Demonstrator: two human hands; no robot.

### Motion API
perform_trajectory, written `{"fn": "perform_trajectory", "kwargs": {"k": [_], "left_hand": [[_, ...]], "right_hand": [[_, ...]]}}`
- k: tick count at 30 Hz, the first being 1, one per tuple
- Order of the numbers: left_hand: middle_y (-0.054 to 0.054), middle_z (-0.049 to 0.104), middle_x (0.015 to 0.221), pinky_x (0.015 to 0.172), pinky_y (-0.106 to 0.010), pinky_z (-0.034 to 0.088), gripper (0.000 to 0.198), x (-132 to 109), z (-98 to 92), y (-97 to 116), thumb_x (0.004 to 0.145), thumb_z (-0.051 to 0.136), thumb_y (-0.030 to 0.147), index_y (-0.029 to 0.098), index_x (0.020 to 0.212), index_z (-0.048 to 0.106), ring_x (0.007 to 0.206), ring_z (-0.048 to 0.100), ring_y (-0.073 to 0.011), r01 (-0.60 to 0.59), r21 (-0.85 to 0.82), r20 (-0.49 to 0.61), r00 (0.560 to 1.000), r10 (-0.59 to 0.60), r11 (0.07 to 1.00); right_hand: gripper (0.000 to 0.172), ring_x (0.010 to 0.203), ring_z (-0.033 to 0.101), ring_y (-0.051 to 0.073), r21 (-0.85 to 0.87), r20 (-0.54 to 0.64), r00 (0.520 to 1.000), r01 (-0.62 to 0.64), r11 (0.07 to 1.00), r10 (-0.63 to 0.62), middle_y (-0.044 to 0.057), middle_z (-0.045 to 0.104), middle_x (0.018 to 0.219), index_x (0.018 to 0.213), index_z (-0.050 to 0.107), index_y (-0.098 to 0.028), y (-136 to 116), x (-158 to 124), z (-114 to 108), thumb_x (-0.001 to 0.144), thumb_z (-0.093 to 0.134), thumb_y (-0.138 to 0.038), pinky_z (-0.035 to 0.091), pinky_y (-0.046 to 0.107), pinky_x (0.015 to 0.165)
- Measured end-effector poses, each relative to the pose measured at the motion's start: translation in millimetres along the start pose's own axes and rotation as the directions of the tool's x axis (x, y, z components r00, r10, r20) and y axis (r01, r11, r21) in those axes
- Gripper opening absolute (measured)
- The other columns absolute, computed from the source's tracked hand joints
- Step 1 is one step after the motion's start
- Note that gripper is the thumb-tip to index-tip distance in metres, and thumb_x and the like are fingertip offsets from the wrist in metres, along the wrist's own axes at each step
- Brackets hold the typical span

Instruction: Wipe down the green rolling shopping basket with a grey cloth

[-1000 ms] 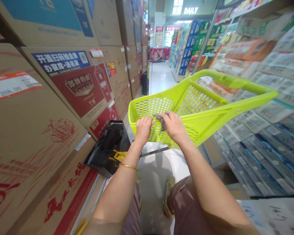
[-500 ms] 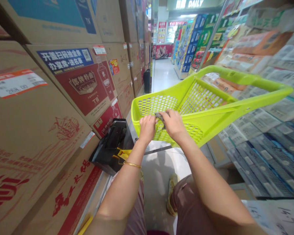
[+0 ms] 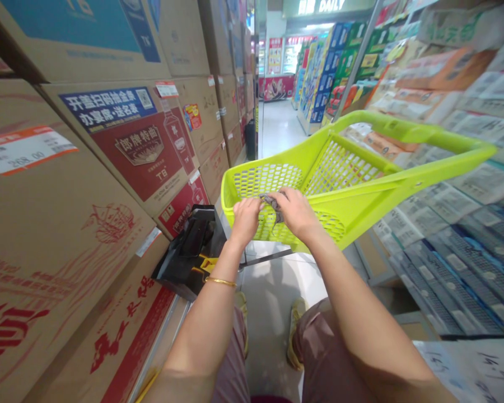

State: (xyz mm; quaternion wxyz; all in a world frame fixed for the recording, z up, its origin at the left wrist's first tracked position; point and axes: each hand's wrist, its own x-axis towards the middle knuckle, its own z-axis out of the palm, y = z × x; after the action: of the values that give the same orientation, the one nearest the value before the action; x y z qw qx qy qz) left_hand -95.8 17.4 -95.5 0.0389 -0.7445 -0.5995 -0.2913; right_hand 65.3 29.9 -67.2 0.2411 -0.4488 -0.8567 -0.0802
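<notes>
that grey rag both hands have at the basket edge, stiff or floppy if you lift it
The grey rag is probably floppy: it bunches and droops between the left hand and right hand. It likely weighs little, pinched only by fingertips against the green basket.

Bright, even store lighting fills the aisle, strongest at the far end, where the lit sign [image 3: 319, 6] and the floor [image 3: 279, 126] beneath it wash out to near white. Soft shadows fall on the floor below the green basket [image 3: 361, 207]. The wide lens bends the cardboard boxes [image 3: 67, 224] along the left edge and the shelves [image 3: 466, 252] on the right, which smear and lose focus towards the corners. The centre is fairly sharp.
</notes>
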Motion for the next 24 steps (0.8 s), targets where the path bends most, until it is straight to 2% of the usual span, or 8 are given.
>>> {"fn": "perform_trajectory", "kwargs": {"k": [6,9,12,20,24], "left_hand": [[-0.004,0.062,0.096,0.081,-0.030,0.032,0.025,0,1.1,-1,0.095,0.035,0.028,0.020,0.101,0.058,0.093,0.051,-0.0184,0.004,-0.011,-0.012,1.000,-0.004,1.000],[-0.005,0.062,0.094,0.080,-0.031,0.032,0.025,0,-0.4,3,0.094,0.035,0.027,0.020,0.098,0.058,0.092,0.051,-0.0188,0.017,-0.014,-0.008,1.000,-0.017,1.000],[-0.005,0.062,0.093,0.079,-0.031,0.032,0.025,0,-1.4,6,0.094,0.035,0.026,0.020,0.097,0.059,0.091,0.051,-0.0190,0.022,-0.020,-0.012,1.000,-0.022,1.000],[-0.005,0.062,0.098,0.078,-0.032,0.033,0.024,-2,0.2,6,0.091,0.036,0.018,0.020,0.098,0.058,0.092,0.051,-0.0197,0.023,-0.045,-0.035,0.999,-0.024,0.999],[-0.006,0.062,0.097,0.078,-0.032,0.034,0.024,-2,-1.6,4,0.090,0.036,0.015,0.019,0.096,0.058,0.091,0.052,-0.0192,0.019,-0.061,-0.038,0.999,-0.022,0.998]], "right_hand": [[0.035,0.104,0.046,0.022,-0.032,-0.075,0.996,-0.049,0.998,0.046,0.009,0.054,0.116,0.122,0.053,-0.023,38,-22,-22,0.090,0.039,-0.022,0.039,0.035,0.089],[0.034,0.105,0.046,0.022,-0.041,-0.101,0.993,-0.068,0.997,0.063,0.010,0.053,0.115,0.121,0.054,-0.023,45,-26,-27,0.090,0.039,-0.023,0.039,0.035,0.089],[0.034,0.103,0.046,0.023,-0.049,-0.083,0.994,-0.078,0.996,0.074,0.010,0.054,0.114,0.121,0.055,-0.022,35,-20,-22,0.090,0.038,-0.022,0.039,0.035,0.089],[0.041,0.106,0.048,0.023,-0.029,-0.007,1.000,0.014,0.999,-0.014,0.011,0.053,0.122,0.129,0.049,-0.020,-21,5,6,0.091,0.035,-0.018,0.038,0.034,0.092],[0.041,0.106,0.049,0.022,-0.016,0.001,0.999,0.033,0.999,-0.033,0.011,0.054,0.121,0.130,0.049,-0.022,-24,8,7,0.091,0.035,-0.019,0.039,0.034,0.090]]}}
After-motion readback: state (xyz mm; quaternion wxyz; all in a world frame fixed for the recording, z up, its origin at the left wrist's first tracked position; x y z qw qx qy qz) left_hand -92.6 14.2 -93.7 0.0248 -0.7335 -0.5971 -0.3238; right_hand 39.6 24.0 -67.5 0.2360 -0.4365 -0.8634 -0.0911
